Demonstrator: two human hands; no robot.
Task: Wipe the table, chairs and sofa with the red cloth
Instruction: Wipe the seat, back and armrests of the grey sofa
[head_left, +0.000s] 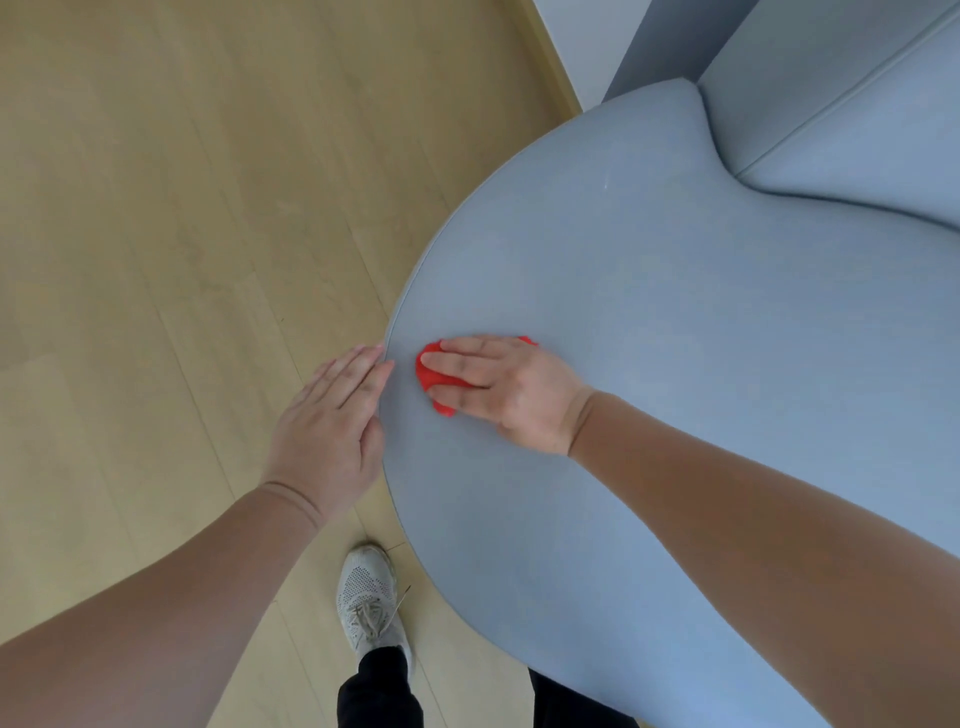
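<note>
Right hand (498, 389) lies flat, fingers straight, pressing the red cloth (434, 382) onto the blue sofa (649, 312) near its left edge; left hand (332, 415), released and flat, touches that edge.

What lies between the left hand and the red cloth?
Only a bare strip of the blue sofa separates the left hand from the red cloth, in the head view.
</note>
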